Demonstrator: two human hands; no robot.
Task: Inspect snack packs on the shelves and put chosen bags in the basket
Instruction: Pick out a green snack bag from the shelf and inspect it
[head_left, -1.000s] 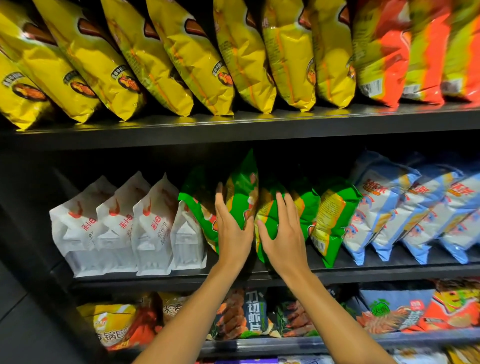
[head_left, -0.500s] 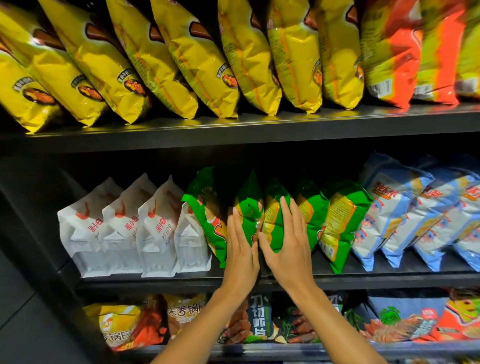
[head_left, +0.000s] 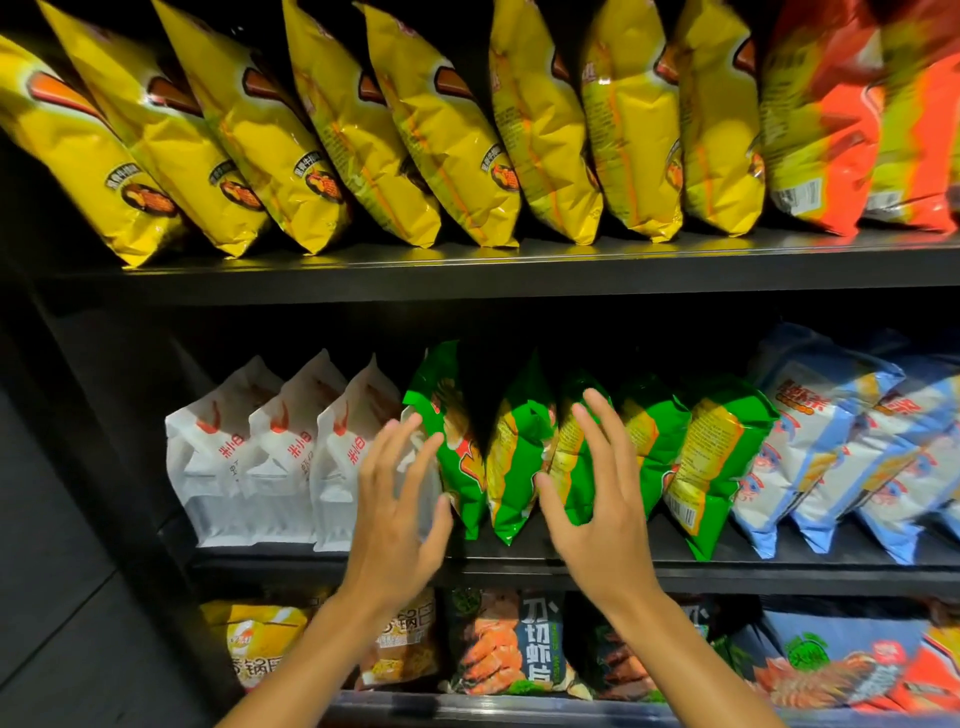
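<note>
Hands sit at the middle shelf (head_left: 779, 574), level with the row of green snack packs (head_left: 519, 457) that stand on edge between the white pouches (head_left: 270, 462) and the blue bags (head_left: 831, 441). The left hand (head_left: 400, 514) has its fingers spread and straight, in front of the gap where the last white pouch meets the first green pack (head_left: 452, 431); it grips nothing, and whether a fingertip touches the film cannot be told. The right hand (head_left: 592, 509) is likewise splayed, fingers apart, laid over the third green pack (head_left: 571, 457), with the thumb reaching toward the second (head_left: 514, 467). No bag is clamped by either hand, and no basket is in view.

The step in hand looks like sorting through the green row to check a pack. To do it well, the person would likely part the bags with flat fingers rather than squeeze them, since the air-filled film would dent and the contents could crush. One hand could steady the neighbours while the other draws a single pack forward by its top seam, so the leaning row does not topple toward the shelf lip. Turning the chosen pack to show its printed back should allow dates and seals to be read before it goes down to the basket, which probably sits below the frame
</note>
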